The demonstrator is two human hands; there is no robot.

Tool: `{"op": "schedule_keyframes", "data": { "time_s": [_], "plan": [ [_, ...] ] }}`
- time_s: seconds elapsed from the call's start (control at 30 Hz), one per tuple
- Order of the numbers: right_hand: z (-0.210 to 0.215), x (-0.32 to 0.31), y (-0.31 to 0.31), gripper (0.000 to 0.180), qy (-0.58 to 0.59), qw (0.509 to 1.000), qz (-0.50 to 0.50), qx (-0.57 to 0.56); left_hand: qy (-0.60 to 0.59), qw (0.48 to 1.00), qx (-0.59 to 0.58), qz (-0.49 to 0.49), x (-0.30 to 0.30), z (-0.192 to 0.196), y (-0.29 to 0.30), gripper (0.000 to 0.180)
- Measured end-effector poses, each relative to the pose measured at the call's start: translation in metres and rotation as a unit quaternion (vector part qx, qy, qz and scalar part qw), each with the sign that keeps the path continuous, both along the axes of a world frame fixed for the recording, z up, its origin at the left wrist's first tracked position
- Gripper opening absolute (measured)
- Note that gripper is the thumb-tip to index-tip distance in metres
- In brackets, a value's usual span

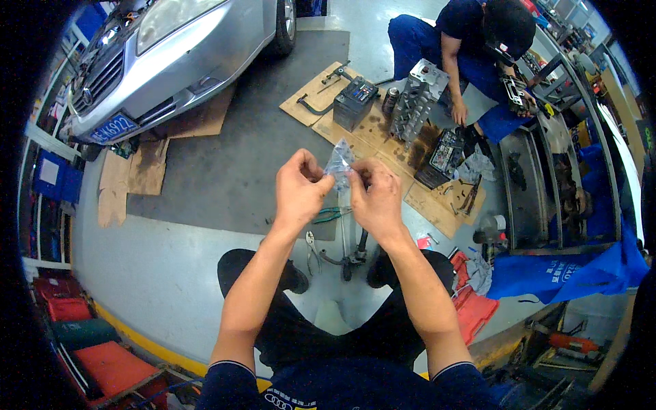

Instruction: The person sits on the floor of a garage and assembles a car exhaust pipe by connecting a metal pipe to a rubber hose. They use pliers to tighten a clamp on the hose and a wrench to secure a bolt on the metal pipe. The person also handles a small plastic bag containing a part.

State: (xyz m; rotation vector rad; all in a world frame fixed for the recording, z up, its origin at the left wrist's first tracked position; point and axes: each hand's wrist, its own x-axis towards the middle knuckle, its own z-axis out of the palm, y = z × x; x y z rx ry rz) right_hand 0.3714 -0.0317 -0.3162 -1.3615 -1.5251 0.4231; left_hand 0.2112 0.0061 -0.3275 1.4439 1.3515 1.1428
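Clear plastic bag [339, 164], both hands raised, pinching

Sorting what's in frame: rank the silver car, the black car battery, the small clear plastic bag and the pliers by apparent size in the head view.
1. silver car
2. black car battery
3. small clear plastic bag, pinched by left hand and right hand; nearness inflates it
4. pliers, about bag-sized; unsure

Grey workshop floor [225, 171] carries everything. Landmark: black car battery [355, 102].
- Battery sits on flat cardboard sheet [314, 96].
- Just right of battery: grey engine block [417, 99] on stained cardboard [383, 137].
- Lower right of battery: second black box-shaped part [444, 154], rag [476, 166] beside it.
- Well left of battery: more cardboard [147, 167] under front of silver car [184, 48].
- Well below battery: green-handled pliers [331, 215], second pliers [312, 247], dark metal tool [352, 256].
- Far lower left: yellow floor line [143, 342].
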Motion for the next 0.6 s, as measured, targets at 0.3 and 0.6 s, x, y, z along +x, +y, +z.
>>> {"op": "schedule_keyframes", "data": {
  "time_s": [0.3,0.6],
  "plan": [
    [-0.008,0.018,0.005,0.014,-0.045,0.998,0.016,-0.038,0.101,0.991,0.076,-0.052,-0.004,0.008,0.005,0.026],
    [-0.012,0.032,0.018,0.042,0.276,0.942,0.053,-0.183,-0.133,0.987,-0.009,-0.085,-0.012,0.020,-0.002,0.026]
  ]
}}
